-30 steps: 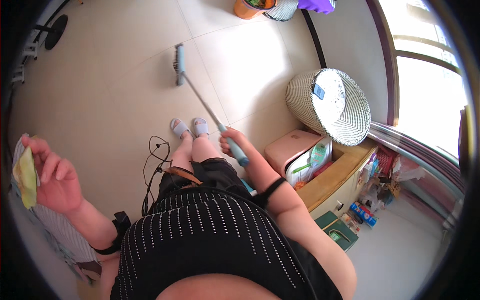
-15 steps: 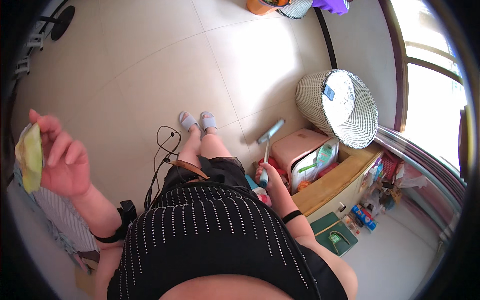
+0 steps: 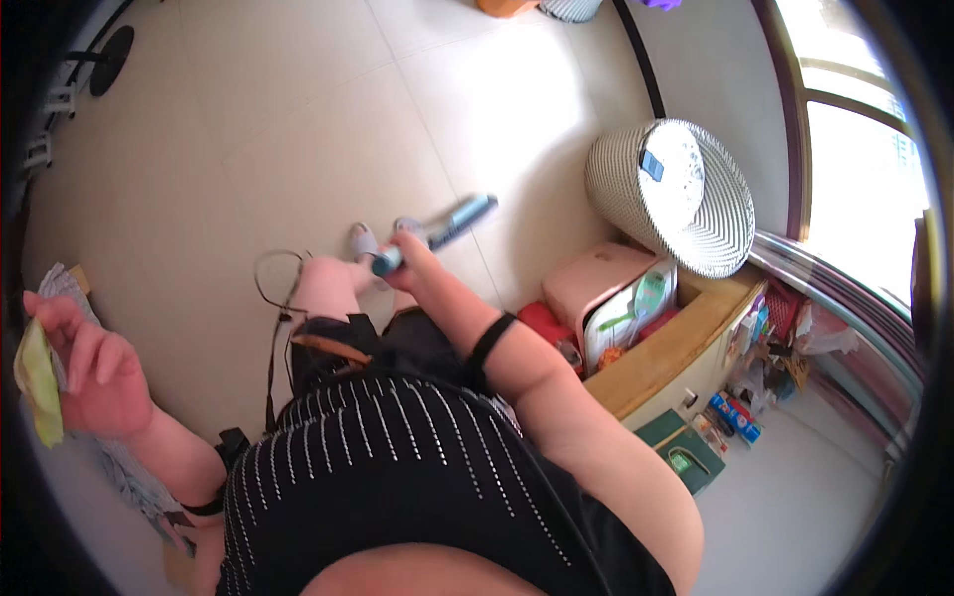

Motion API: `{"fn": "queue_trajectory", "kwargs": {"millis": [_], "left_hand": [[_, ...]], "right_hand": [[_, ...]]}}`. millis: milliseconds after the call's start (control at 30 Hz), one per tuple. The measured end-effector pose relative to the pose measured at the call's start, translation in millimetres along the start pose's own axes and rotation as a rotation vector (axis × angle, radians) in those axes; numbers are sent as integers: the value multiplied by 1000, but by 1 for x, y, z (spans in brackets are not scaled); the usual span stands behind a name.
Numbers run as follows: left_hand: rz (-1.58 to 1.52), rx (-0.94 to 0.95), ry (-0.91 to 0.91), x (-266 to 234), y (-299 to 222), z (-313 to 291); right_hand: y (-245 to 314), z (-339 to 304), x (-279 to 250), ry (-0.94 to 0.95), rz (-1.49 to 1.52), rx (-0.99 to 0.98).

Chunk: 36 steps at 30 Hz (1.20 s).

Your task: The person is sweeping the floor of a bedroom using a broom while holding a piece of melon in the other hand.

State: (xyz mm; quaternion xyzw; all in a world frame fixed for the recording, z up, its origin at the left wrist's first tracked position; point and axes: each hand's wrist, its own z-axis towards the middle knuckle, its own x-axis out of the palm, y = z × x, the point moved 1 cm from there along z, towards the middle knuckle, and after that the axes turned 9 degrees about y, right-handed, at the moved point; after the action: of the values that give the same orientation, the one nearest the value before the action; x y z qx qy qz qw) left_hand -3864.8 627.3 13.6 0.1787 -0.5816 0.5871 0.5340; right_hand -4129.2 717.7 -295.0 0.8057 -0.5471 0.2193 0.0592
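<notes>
At the far left, my left hand point(image 3: 104, 392) is raised with its fingers curled and pinches a yellow-green slice of fruit point(image 3: 40, 385) between thumb and fingertips. My right hand point(image 3: 407, 256) is in front of my legs, wrapped round the light-blue grip of a squeegee-like tool point(image 3: 465, 214). The tool has a metal shaft and a long blue head, which points away to the upper right, above the floor. Motion blurs the head, and its exact kind cannot be made out. The tool's handle end overlaps my slippers and knees in the view.
A woven black-and-white basket point(image 3: 621, 189) with a phone-like object on it stands at the right. Beside it are a pink bin point(image 3: 591, 288) and a wooden-edged cabinet point(image 3: 646, 372). A dark cable point(image 3: 266, 348) hangs by my left leg. Pale tiles point(image 3: 298, 129) cover the floor.
My right hand has swung left and forward with the tool, from beside the cabinet to in front of my legs. My left hand has moved slightly left and down, still holding the fruit slice.
</notes>
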Motion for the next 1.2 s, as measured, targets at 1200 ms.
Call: {"fn": "queue_trajectory", "kwargs": {"millis": [1200], "left_hand": [[-215, -433, 212, -10, -60, -17]], "right_hand": [[-183, -132, -216, -378, -344, -561]]}}
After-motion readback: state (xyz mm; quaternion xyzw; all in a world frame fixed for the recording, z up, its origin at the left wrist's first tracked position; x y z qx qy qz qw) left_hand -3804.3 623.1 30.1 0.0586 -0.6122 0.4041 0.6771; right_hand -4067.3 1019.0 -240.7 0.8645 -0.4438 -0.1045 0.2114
